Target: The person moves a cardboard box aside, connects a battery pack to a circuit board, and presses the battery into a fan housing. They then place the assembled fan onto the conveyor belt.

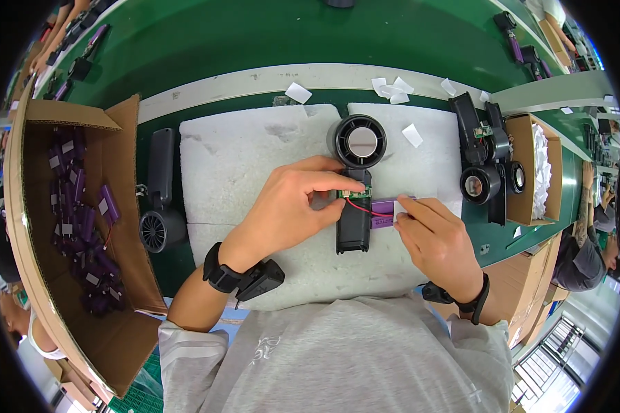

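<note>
A black handheld fan (353,230) lies in front of me with its round head (361,140) at the far end and its handle toward me. A small green circuit board (365,193) shows in the handle. My left hand (289,203) is closed at the board, index fingertip on it and thumb at the handle's left side. Just right of the handle, my right hand (437,237) pinches a purple battery (381,213) with a white pad (399,210) on it. Red and dark wires (357,205) run between battery and board.
White foam sheets (255,144) cover the green bench. At left stand a cardboard box (127,275) of purple batteries and another black fan (161,186). Several black fan parts (480,182) and a box with white paper (523,172) are at right. White paper pieces (412,135) lie about.
</note>
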### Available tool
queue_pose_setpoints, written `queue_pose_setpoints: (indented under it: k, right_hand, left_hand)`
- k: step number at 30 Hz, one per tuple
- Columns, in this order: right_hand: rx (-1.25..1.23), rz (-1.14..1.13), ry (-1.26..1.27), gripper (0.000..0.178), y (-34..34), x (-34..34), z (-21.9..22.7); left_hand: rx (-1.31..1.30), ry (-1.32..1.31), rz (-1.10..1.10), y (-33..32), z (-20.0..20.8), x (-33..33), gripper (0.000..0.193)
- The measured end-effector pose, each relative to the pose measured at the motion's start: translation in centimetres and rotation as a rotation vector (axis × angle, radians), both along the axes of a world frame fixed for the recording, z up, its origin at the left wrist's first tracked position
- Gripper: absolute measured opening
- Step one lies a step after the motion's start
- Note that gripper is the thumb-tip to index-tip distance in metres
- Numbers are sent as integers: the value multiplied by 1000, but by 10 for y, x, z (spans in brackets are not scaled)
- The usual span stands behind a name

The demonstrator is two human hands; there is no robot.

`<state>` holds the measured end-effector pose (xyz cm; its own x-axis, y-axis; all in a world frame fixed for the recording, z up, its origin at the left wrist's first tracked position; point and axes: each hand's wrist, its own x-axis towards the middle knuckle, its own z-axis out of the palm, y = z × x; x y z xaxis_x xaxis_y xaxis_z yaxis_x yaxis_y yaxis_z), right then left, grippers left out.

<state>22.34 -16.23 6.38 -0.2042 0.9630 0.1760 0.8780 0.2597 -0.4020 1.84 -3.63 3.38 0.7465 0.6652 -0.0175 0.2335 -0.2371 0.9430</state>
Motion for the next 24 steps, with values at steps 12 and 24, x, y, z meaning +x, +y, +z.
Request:
queue_pose_setpoints:
  k: [12,24]
  right_hand:
    - [-42,-30,91,10,2,4,4]
    - [-148,-41,-175,17,3,-10,3]
  left_hand:
    - [-3,-15,26,-2,0,-1,30]
    - [-24,15,66,-7,2,3,27]
